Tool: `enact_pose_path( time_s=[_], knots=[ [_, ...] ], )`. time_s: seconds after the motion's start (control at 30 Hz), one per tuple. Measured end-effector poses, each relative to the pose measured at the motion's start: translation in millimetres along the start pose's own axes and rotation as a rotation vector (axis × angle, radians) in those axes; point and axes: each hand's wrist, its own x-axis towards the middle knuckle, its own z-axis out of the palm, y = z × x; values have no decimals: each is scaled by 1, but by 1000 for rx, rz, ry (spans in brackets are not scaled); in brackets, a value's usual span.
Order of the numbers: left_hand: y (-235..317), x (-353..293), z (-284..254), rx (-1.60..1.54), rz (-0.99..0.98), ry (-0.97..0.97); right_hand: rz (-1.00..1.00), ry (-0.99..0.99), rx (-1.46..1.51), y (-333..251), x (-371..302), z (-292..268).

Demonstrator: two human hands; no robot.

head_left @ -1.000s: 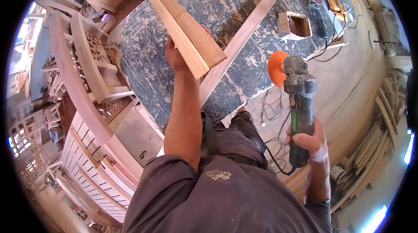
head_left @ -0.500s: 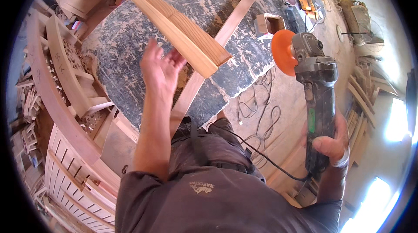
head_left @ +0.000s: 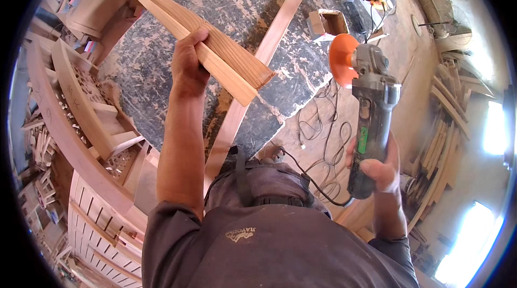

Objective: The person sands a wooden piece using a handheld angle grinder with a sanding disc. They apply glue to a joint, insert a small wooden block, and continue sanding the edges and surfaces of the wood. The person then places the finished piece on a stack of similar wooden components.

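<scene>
Timber [head_left: 223, 71] slants rightward toward us, end apart from our orange disc [head_left: 341, 60] — our nearer left hand [head_left: 188, 61] grips its edge, our right hand [head_left: 381, 172] clasps the grinder [head_left: 370, 118].

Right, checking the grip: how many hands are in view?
2: the left hand grips the long wooden piece, the right hand grips the grinder. Each is partly hidden by what it holds.

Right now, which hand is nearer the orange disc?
Right. The right hand grips the tool below the orange disc in view; the left hand is farther away, leftward, holding the wood.
</scene>
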Motion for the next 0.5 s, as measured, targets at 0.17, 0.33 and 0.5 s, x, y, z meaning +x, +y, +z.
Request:
enact_pose_path(
  time_s=[0.17, 0.33, 0.5],
  knots=[
    [22, -7, -4, 222, -86, 52, 62, -24, -10, 22, 0, -2],
    [20, -20, 45, 166, -76, 212, 26, -49, 141, 75, -4, -28],
    [28, -59, 60, 186, -67, 173, 12, -27, 142, 91, -18, -52]
  ],
)
